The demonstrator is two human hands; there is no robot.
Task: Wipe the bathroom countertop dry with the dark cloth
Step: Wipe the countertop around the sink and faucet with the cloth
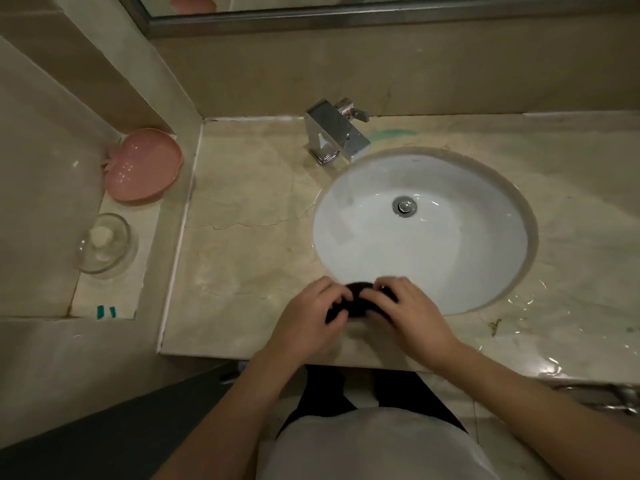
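Note:
A small dark cloth [358, 303] is bunched up between both hands at the front rim of the white sink [429, 258]. My left hand [308, 317] grips its left side with curled fingers. My right hand [408, 310] grips its right side; most of the cloth is hidden under the fingers. The beige marble countertop [249, 244] runs around the sink. Water puddles [530, 327] shine on the counter to the right of the basin.
A chrome faucet [337, 133] stands behind the sink, with a green stain [393, 135] beside it. On a lower ledge at the left sit a pink dish [143, 166] and a glass soap dish with soap [104, 242]. A mirror edge [346, 15] runs along the top.

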